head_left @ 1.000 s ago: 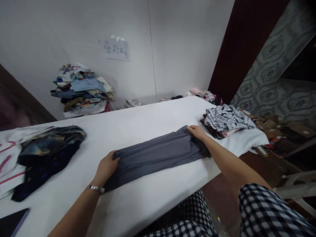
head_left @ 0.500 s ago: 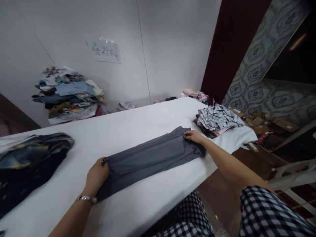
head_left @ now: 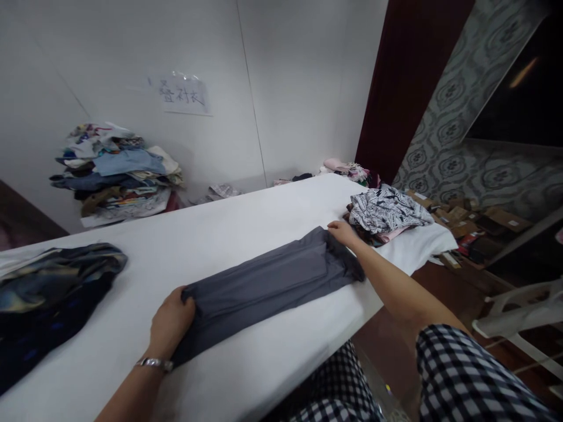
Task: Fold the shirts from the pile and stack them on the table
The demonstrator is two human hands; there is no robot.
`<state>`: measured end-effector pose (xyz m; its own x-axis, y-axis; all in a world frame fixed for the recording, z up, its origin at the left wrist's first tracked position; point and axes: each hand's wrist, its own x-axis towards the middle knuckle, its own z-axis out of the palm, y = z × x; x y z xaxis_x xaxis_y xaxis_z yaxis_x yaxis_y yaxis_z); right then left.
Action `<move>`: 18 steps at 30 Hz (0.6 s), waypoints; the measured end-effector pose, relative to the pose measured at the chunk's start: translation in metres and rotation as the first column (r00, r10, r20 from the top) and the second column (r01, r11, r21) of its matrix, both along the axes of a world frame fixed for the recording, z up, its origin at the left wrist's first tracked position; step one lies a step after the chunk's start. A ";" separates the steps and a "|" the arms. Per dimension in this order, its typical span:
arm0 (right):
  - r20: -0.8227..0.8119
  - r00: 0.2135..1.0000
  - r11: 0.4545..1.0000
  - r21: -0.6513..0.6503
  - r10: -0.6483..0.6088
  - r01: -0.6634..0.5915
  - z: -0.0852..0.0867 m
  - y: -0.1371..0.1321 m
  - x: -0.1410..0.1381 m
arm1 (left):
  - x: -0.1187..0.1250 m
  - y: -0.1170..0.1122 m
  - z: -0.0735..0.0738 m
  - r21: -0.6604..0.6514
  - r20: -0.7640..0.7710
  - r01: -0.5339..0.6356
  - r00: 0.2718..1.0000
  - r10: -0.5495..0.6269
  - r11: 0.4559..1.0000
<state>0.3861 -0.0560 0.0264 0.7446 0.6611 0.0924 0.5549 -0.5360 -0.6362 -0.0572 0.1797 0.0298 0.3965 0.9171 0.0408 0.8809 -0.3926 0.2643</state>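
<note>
A grey garment [head_left: 268, 281], folded into a long narrow strip, lies across the white table [head_left: 229, 217]. My left hand [head_left: 169, 322] grips its near left end, fingers curled over the edge; a metal watch sits on that wrist. My right hand [head_left: 341, 232] holds the far right end of the strip, fingers closed on the cloth, just beside a folded pile with a black-and-white patterned top [head_left: 387, 212].
A dark blue crumpled garment [head_left: 48, 299] lies at the table's left. A tall heap of mixed clothes [head_left: 116, 173] stands against the white wall. More cloth [head_left: 347, 170] sits at the far corner. Cardboard boxes [head_left: 479, 225] and a white chair [head_left: 519, 322] are on the right.
Both hands stay on the ends of the grey strip. The view has drifted right, so the dark garment and clothes heap sit further left in the picture.
</note>
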 end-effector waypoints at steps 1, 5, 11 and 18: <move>0.020 1.000 1.000 0.016 0.010 -0.010 0.000 0.005 -0.004 | 0.000 -0.001 0.000 0.001 -0.001 -0.001 1.000 0.001 1.000; 0.141 0.952 0.957 -0.146 0.272 -0.252 -0.010 0.017 -0.028 | 0.002 -0.004 0.002 -0.024 -0.012 -0.017 1.000 0.017 1.000; 0.220 0.927 0.919 -0.325 0.303 -0.223 -0.010 0.014 -0.052 | -0.002 -0.004 0.011 -0.064 0.028 -0.046 0.998 0.048 0.997; 0.329 0.768 0.828 -0.092 0.549 -0.553 0.001 0.020 -0.145 | -0.029 0.001 0.013 -0.107 -0.011 -0.098 0.995 0.098 0.989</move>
<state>0.2410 -0.0355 0.0279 0.1766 0.9462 0.2710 0.9280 -0.0683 -0.3663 -0.0859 0.1810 0.0430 0.3043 0.9505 -0.0621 0.9155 -0.2738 0.2947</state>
